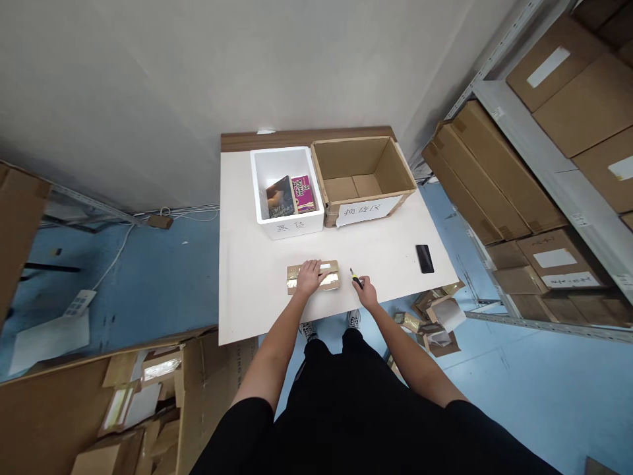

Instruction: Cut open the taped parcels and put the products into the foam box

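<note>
A small taped cardboard box [332, 267] lies flat near the front of the white table [242, 277]. My left hand [310, 276] rests on top of it with fingers stretched out, pressing on the lid. Just right of the box, my right hand [365, 291] is closed around a yellow and black utility knife [357, 281]. The knife's tip points up and away from me, apart from the box. Farther back stand a white foam box [291, 227] with a dark book [280, 196] and a purple book [303, 194] inside, and an open cardboard box [363, 178] beside it.
A black phone [424, 258] lies at the table's right side. Shelves with cartons [494, 171] stand on the right. A large carton [192, 389] full of small parcels is at lower left. Discarded cardboard [438, 326] lies on the floor under the table's right edge.
</note>
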Tool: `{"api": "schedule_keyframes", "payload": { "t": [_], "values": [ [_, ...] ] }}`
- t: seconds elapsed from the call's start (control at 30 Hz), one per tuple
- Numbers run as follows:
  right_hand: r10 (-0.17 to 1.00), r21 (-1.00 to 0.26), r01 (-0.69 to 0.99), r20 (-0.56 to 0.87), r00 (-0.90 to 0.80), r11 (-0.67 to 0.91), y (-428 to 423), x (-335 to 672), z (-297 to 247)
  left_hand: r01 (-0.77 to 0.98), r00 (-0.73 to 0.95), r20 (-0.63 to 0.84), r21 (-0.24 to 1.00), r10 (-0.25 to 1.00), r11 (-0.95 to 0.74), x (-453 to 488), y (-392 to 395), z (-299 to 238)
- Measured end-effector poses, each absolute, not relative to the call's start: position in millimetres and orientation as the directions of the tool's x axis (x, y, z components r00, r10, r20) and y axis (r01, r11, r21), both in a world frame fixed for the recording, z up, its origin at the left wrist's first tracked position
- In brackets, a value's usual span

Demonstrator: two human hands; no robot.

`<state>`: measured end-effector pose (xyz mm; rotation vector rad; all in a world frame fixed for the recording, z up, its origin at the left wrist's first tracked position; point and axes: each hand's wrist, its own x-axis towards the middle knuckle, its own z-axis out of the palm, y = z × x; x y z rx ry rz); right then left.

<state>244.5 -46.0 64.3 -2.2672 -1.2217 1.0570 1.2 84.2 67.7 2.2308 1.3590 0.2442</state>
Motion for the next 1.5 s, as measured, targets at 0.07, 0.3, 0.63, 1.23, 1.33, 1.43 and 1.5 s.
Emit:
{"api": "schedule_keyframes", "payload": {
  "t": [0.07, 0.3, 0.63, 1.23, 1.33, 1.43, 1.5],
  "values": [
    [0.795, -0.664, 0.440, -0.466, 0.388, -0.605, -38, 256, 52, 0.786, 0.482, -0.109, 0.492, 0.869, -0.374, -1, 81, 67],
    [0.706, -0.493, 0.505, -0.499, 0.502, -0.708, 12, 320, 24, 0.859, 0.375, -0.113, 0.415, 0.920, -0.299, -1, 64, 65],
    [0.808, -0.707, 0.434, -0.583, 0.091, -0.559, 1, 229, 39, 0.874, 0.321, -0.132, 0.422, 0.938, -0.240, 7, 59, 74],
    [0.913, -0.596, 0.696, -0.325, 0.248, -0.401, 104, 70, 67, 0.610, 0.099, -0.389, 0.751, 0.916, 0.253, -130, 83, 87],
    [0.936, -0.603, 0.718, -0.264, 0.233, -0.348, 73, 45, 65, 0.581, 0.018, -0.346, 0.767, 0.938, 0.272, -139, 81, 81],
    [0.932, -0.634, 0.686, -0.281, 0.226, -0.358, 60, 41, 67, 0.622, -0.111, -0.341, 0.709, 0.933, 0.333, -136, 70, 71],
    [0.920, -0.685, 0.617, -0.327, 0.215, -0.387, 63, 56, 71, 0.690, -0.141, -0.305, 0.652, 0.942, 0.314, -129, 61, 64]
  ]
}}
